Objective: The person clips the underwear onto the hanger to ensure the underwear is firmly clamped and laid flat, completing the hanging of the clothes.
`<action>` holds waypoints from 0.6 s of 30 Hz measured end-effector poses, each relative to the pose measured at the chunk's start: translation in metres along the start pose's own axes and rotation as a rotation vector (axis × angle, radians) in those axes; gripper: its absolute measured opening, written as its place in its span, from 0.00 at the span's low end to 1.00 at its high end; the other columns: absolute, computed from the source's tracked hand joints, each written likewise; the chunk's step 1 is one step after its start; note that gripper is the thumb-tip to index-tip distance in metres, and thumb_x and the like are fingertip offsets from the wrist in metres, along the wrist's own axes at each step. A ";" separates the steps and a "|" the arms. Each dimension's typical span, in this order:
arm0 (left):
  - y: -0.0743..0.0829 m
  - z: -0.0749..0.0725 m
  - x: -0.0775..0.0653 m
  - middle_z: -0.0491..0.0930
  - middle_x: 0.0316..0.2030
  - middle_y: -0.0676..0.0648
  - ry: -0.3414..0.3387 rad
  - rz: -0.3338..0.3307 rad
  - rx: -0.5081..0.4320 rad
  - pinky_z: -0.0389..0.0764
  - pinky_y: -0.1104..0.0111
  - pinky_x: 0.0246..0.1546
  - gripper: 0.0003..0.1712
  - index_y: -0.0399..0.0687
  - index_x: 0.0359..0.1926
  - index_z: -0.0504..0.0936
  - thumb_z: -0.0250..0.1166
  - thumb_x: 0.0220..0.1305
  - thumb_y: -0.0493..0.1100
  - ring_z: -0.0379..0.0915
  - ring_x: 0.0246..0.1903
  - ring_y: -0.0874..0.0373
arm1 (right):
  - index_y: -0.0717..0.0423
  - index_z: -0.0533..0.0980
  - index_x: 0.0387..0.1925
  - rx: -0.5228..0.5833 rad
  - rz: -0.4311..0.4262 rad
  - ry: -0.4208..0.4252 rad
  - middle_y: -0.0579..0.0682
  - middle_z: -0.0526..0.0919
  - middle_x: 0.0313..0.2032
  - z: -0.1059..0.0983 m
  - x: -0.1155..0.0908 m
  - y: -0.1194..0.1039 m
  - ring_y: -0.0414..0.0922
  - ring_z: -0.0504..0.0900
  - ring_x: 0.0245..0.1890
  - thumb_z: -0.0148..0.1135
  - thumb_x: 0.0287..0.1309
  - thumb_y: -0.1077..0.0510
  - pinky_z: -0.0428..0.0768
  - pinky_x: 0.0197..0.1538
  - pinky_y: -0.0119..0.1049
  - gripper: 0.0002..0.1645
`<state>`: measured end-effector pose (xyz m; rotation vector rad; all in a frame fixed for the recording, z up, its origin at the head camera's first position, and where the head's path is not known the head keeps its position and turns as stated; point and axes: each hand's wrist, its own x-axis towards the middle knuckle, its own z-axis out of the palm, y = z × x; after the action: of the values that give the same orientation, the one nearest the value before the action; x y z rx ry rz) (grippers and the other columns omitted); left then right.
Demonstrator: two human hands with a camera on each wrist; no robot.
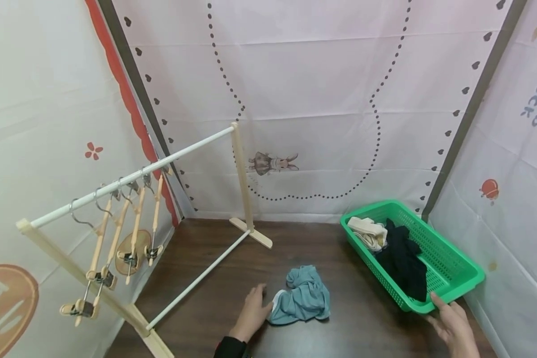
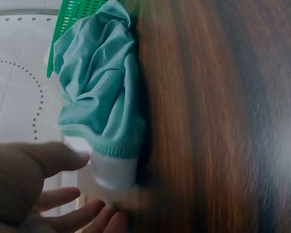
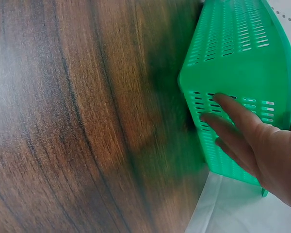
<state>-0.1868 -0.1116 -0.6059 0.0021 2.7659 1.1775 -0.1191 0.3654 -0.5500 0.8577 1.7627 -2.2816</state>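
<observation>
A crumpled teal garment [image 1: 302, 298] with a white band at one end lies on the dark wooden surface. Just left of it is my left hand [image 1: 252, 313], its fingers spread and loosely bent beside the white band [image 2: 115, 172], holding nothing. At the right, my right hand [image 1: 454, 323] grips the near end of a green plastic basket [image 1: 467, 278]. The thumb goes over the rim, while the fingers [image 3: 237, 114] lie along the slotted outer wall. Inside the basket are a black garment [image 1: 400, 258] and a folded cream-white cloth [image 1: 368, 233].
On the left stands a rack with a white rail [image 1: 197, 145] and wooden posts [image 1: 241, 174]. Several wooden clip hangers [image 1: 136, 223] hang from its rail. Printed fabric walls [image 1: 313, 99] enclose the back and both sides.
</observation>
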 end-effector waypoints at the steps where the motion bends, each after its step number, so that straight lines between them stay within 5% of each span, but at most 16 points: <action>1: -0.001 0.000 0.001 0.77 0.53 0.33 -0.002 -0.007 -0.014 0.79 0.45 0.53 0.30 0.32 0.63 0.72 0.71 0.64 0.37 0.75 0.54 0.38 | 0.63 0.13 0.71 0.001 -0.001 -0.004 0.58 0.13 0.75 0.000 0.000 0.001 0.54 0.25 0.76 0.53 0.74 0.44 0.52 0.75 0.53 0.64; 7: 0.003 0.010 -0.003 0.82 0.39 0.41 -0.100 -0.032 -0.093 0.82 0.50 0.43 0.27 0.31 0.59 0.73 0.70 0.67 0.43 0.81 0.42 0.46 | 0.65 0.15 0.72 -0.009 0.019 -0.017 0.60 0.18 0.77 -0.004 -0.001 0.007 0.57 0.29 0.77 0.54 0.73 0.42 0.55 0.74 0.53 0.65; 12: 0.012 0.013 -0.005 0.83 0.38 0.44 -0.143 0.056 -0.133 0.81 0.54 0.37 0.25 0.32 0.57 0.75 0.67 0.70 0.47 0.80 0.37 0.51 | 0.60 0.15 0.73 0.006 -0.009 0.003 0.58 0.18 0.77 -0.002 0.002 0.009 0.57 0.31 0.78 0.63 0.59 0.31 0.57 0.75 0.52 0.78; 15: 0.016 0.011 -0.005 0.83 0.36 0.46 -0.133 0.123 -0.142 0.80 0.57 0.35 0.22 0.33 0.55 0.77 0.69 0.68 0.45 0.78 0.35 0.54 | 0.51 0.16 0.75 0.122 -0.016 -0.001 0.52 0.20 0.79 0.000 0.003 0.014 0.55 0.35 0.79 0.55 0.56 0.24 0.58 0.76 0.48 0.74; 18: 0.019 0.007 -0.003 0.82 0.35 0.48 -0.126 0.169 -0.151 0.80 0.59 0.34 0.18 0.35 0.51 0.79 0.70 0.65 0.41 0.77 0.35 0.56 | 0.44 0.19 0.77 0.263 0.008 -0.024 0.49 0.26 0.79 0.001 0.003 0.022 0.53 0.42 0.79 0.34 0.64 0.22 0.58 0.77 0.45 0.59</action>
<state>-0.1842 -0.0933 -0.5969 0.2895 2.6040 1.3728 -0.1123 0.3582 -0.5702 0.8709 1.4678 -2.5448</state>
